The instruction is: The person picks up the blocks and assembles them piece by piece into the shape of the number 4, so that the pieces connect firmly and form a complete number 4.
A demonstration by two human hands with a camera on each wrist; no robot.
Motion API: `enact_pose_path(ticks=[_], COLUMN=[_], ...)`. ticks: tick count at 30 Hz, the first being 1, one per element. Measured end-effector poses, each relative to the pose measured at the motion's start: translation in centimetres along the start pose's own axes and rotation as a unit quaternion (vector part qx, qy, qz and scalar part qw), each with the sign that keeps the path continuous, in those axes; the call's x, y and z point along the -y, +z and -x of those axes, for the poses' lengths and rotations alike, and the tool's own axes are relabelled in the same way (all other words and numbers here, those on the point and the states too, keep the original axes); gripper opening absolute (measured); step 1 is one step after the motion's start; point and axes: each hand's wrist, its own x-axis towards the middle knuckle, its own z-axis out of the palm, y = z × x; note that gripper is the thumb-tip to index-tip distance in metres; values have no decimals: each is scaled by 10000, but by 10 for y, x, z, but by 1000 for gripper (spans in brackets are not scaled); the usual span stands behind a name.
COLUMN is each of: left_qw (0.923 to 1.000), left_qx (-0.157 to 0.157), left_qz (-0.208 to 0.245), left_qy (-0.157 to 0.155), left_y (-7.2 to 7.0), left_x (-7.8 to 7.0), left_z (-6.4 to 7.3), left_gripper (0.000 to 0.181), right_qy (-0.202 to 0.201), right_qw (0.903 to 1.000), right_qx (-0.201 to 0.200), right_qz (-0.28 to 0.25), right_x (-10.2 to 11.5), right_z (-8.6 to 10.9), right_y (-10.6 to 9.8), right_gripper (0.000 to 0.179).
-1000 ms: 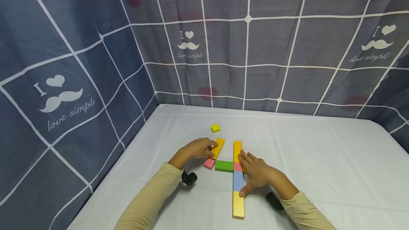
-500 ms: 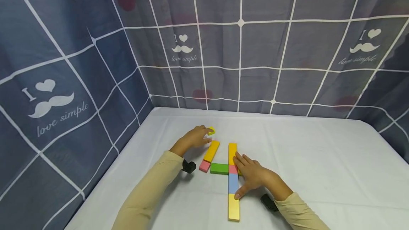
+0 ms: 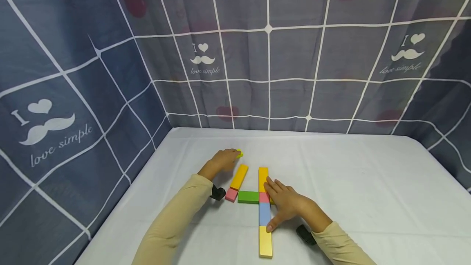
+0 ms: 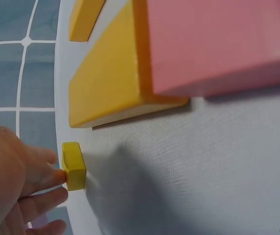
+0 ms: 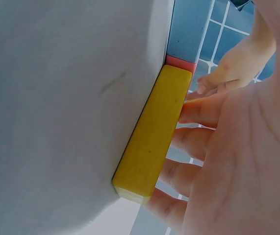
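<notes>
My left hand (image 3: 224,159) reaches to the far side of the layout. Its nearly straight fingers touch a small yellow block (image 4: 74,166) and partly cover it in the head view; no grip around it shows. Spread beside a straight line of blocks, my right hand (image 3: 288,204) has its fingertips against an orange block (image 3: 263,177) and its thumb on a pale yellow block (image 3: 265,242). Between these lie a pink block (image 3: 263,197) and a blue block (image 3: 264,214). A darker yellow block (image 5: 152,132) juts out under the right hand.
A green block (image 3: 248,197) meets the line from the left. Left of it, a slanted orange block (image 3: 239,177) touches a second pink block (image 3: 231,194). White cloth (image 3: 349,183) covers the table, with checked curtains (image 3: 294,52) behind and at the left.
My left hand left the slanted orange block and went away from me to the small yellow block, touching it. The right hand stays on the line. The head view has shifted slightly.
</notes>
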Motion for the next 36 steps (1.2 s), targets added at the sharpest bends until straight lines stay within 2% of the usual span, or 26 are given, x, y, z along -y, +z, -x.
enact_pose_path(ticks=[5, 10, 17, 23, 28, 36], left_qw=[9999, 9998, 9990, 9997, 9967, 9945], left_qx=[50, 48, 89, 6, 121, 106], left_qz=[7, -181, -427, 123, 607, 582], left_qy=[-109, -46, -85, 204, 519, 861], left_y=[0, 1, 3, 2, 2, 6], left_x=[-1, -6, -11, -11, -13, -15], left_z=[-1, -3, -1, 2, 5, 11], left_gripper=[48, 50, 39, 34, 33, 33], right_qy=[-51, -36, -50, -11, -38, -46], right_qw=[10000, 10000, 10000, 10000, 10000, 10000], right_qx=[20, 20, 49, 36, -23, -35], right_qz=[6, 2, -24, 27, 1, -35], right_x=[1, 0, 2, 2, 0, -1], right_z=[-1, -1, -1, -1, -1, 0], right_y=[-1, -3, -3, -3, -3, -2], right_gripper=[119, 120, 120, 120, 121, 121])
